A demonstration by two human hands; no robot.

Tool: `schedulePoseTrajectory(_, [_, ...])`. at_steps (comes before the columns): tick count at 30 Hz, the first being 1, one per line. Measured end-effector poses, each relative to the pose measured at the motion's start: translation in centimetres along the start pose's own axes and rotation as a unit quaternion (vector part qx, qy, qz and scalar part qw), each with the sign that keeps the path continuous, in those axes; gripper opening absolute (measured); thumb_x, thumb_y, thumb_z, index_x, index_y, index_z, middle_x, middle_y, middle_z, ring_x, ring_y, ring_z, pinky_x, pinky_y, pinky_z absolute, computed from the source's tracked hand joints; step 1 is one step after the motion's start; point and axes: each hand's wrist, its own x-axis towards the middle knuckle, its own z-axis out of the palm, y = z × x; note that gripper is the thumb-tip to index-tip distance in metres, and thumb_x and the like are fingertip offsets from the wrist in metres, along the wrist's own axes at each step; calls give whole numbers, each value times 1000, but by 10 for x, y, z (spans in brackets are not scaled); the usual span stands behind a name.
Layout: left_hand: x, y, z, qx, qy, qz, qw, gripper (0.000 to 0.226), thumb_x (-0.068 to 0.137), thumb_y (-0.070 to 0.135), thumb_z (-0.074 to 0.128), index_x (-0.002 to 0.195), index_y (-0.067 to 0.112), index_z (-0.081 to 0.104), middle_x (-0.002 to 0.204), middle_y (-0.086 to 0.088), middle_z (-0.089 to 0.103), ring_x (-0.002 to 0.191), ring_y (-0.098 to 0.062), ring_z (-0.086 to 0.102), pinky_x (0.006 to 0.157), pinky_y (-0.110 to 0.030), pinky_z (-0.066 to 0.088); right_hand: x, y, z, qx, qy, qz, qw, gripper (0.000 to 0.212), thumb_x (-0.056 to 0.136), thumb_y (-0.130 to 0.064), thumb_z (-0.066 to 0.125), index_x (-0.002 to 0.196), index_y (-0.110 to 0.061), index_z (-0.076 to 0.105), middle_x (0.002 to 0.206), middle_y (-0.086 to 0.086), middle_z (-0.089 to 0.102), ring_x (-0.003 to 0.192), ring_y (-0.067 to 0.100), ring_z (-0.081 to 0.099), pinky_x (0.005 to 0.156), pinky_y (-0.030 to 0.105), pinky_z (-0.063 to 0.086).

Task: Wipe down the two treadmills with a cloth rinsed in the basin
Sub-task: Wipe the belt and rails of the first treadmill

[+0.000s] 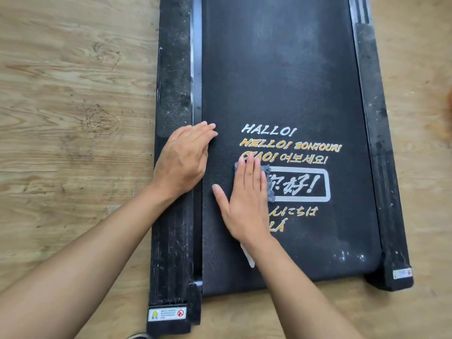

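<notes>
A black treadmill [281,81] lies flat on the wooden floor, its belt printed with white and yellow greetings. My right hand [244,204] lies flat with straight fingers on a small grey cloth [269,182], pressing it onto the belt over the boxed lettering; only the cloth's edges show past my fingers. My left hand [183,157] rests flat on the left side rail [171,228], fingertips reaching over onto the belt's edge. No second treadmill or basin is in view.
Light wooden floor [73,118] lies on both sides of the treadmill. The right side rail [381,167] is dusty and scuffed. Warning stickers [167,313] sit on the rear end caps. White specks mark the belt near its rear right corner.
</notes>
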Motion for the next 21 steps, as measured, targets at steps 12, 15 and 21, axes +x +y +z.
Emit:
schedulePoseTrajectory(12, [-1, 5, -3, 37, -34, 2, 999, 46, 100, 6, 49, 145, 11, 58, 155, -3, 57, 146, -20, 50, 122, -40, 32, -200, 44, 32, -53, -60, -40, 996, 89, 103, -67, 36, 165, -5, 20, 175, 12, 7, 161, 29, 12, 128, 43, 11])
schedulePoseTrajectory(15, [-1, 6, -2, 52, -40, 6, 998, 46, 100, 7, 48, 145, 11, 58, 156, -3, 56, 147, -21, 49, 123, -40, 31, -141, 45, 21, -37, -56, -54, 996, 91, 103, -68, 35, 167, -7, 11, 176, 11, 1, 163, 25, 2, 129, 45, 10])
schedulePoseTrajectory(21, [-10, 38, 9, 138, -87, -31, 986, 55, 108, 31, 38, 154, 2, 45, 167, -19, 36, 157, -34, 32, 129, -51, 20, 28, 50, -10, -28, 20, 16, 999, 91, 103, -71, 24, 167, -10, 3, 176, 8, -5, 162, 20, -10, 131, 44, 2])
